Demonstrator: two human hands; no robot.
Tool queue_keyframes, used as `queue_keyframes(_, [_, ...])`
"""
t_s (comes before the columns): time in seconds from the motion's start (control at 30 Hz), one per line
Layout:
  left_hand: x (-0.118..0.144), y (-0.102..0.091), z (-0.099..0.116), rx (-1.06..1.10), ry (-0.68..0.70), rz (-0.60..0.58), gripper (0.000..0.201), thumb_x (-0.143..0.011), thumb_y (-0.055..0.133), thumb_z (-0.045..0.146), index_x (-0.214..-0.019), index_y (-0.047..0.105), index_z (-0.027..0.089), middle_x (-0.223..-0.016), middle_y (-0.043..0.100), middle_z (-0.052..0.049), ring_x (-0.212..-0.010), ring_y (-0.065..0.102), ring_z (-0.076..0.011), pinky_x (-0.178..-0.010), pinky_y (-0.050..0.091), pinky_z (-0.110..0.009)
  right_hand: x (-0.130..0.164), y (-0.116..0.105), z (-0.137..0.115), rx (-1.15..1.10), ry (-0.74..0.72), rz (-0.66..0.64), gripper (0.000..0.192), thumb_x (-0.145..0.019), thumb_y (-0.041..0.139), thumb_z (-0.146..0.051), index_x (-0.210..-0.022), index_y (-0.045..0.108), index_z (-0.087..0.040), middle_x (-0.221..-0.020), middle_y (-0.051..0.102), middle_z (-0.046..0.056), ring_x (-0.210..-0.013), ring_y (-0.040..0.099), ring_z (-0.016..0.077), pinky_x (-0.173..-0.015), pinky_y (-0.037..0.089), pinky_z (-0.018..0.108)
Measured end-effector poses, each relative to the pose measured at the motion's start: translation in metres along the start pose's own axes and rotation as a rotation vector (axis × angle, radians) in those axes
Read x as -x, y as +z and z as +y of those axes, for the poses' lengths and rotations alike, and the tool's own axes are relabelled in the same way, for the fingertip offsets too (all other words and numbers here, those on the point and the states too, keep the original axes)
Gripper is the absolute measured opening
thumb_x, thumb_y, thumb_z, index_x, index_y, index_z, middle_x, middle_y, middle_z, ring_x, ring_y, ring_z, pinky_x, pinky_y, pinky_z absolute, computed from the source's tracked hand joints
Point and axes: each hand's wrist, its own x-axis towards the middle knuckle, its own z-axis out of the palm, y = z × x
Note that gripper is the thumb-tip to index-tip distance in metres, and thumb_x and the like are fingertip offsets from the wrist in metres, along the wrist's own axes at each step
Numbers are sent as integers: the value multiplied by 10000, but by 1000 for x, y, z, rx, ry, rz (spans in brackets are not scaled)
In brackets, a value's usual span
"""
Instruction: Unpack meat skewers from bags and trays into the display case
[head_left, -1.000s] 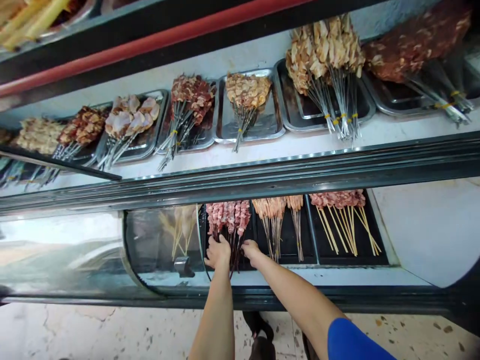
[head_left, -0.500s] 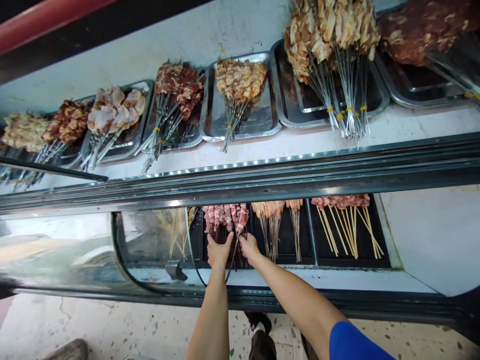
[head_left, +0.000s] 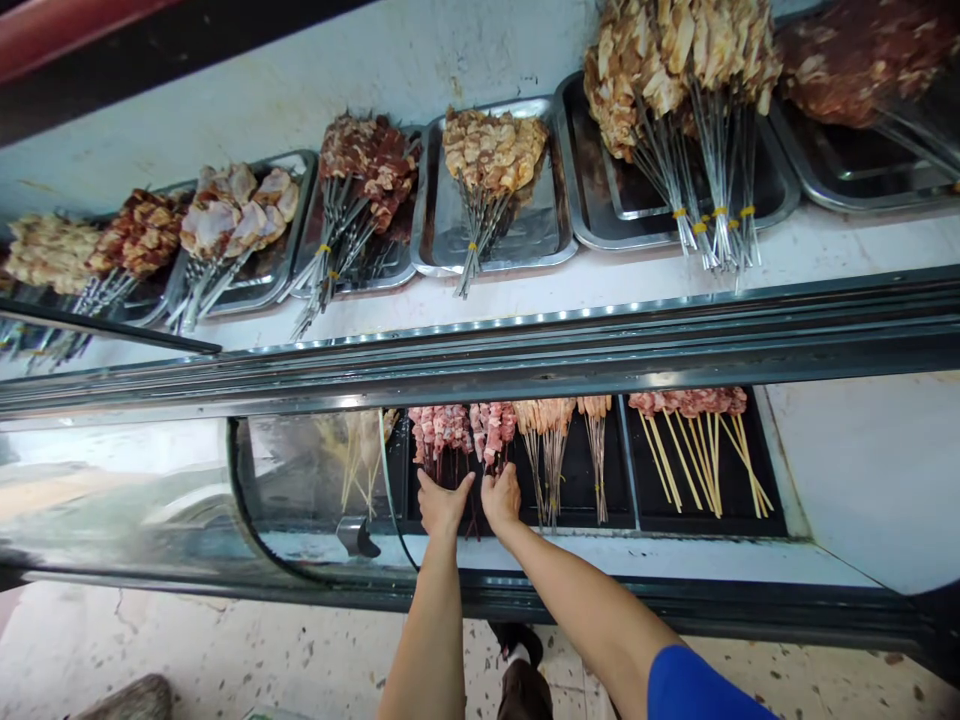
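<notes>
In the lower case, raw pink meat skewers [head_left: 440,432] with dark thin sticks lie on a black tray. My left hand [head_left: 442,505] is at their stick ends, thumb and forefinger spread wide apart. Just right of it, my right hand [head_left: 501,498] has its fingers curled round the sticks of a smaller bunch of meat skewers [head_left: 495,432]. The curled fingers partly hide those sticks. A narrow gap separates the two bunches. Some dark stick ends show between my hands.
Pale orange skewers [head_left: 553,415] lie right of my hands, then meat skewers on wooden sticks [head_left: 690,402]. A curved glass panel [head_left: 300,500] closes off the left. Overhead runs a dark shelf rail [head_left: 480,355]; metal trays [head_left: 495,262] of skewers stand above it.
My right hand has closed round several skewers, and that bunch now stands apart to the right of the others. My left hand has stayed nearly in place, spread by the sticks.
</notes>
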Motion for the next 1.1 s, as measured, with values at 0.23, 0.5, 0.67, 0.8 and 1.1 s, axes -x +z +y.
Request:
queue_keyframes(0.23, [-12, 7, -1, 66, -62, 31, 790, -683, 612, 601, -1257, 438, 88, -1094, 573, -251, -1052, 560, -369, -855, 461, -435, 2, 7, 1, -2, -46, 70, 250, -766, 525, -352, -902, 477, -147, -881, 643, 131, -865, 621, 242, -760, 459, 312])
queue_keyframes(0.5, [-29, 22, -8, 161, -42, 6, 565, -684, 660, 433, -1135, 511, 127, -1036, 641, -162, -977, 611, -300, -802, 485, -366, 3, 2, -9, 132, 21, -89, 143, -772, 548, -245, -885, 504, -170, -830, 666, 76, -786, 642, 205, -650, 436, 273])
queue_keyframes(0.67, [-28, 20, -8, 204, -51, -17, 641, -669, 657, 454, -1188, 488, 118, -1057, 636, -160, -982, 611, -279, -820, 480, -341, 4, 2, -12, 220, 20, -150, 195, -795, 476, -145, -981, 533, -145, -943, 670, 126, -870, 644, 224, -687, 433, 292])
queue_keyframes(0.8, [-23, 17, -6, 226, 50, -127, 954, -577, 738, 441, -1381, 288, 193, -1127, 618, -135, -1015, 602, -270, -835, 480, -330, 3, 2, -8, 194, 33, -151, 147, -783, 480, -147, -906, 560, -140, -927, 664, 130, -887, 635, 224, -719, 441, 293])
queue_keyframes(1.1, [-24, 18, -5, 336, -3, -134, 610, -636, 675, 337, -1204, 496, 202, -991, 667, -77, -906, 634, -230, -798, 477, -304, 0, 14, 6, -46, 84, -198, 184, -818, 445, -252, -848, 599, -155, -638, 641, 26, -576, 613, 144, -528, 436, 220])
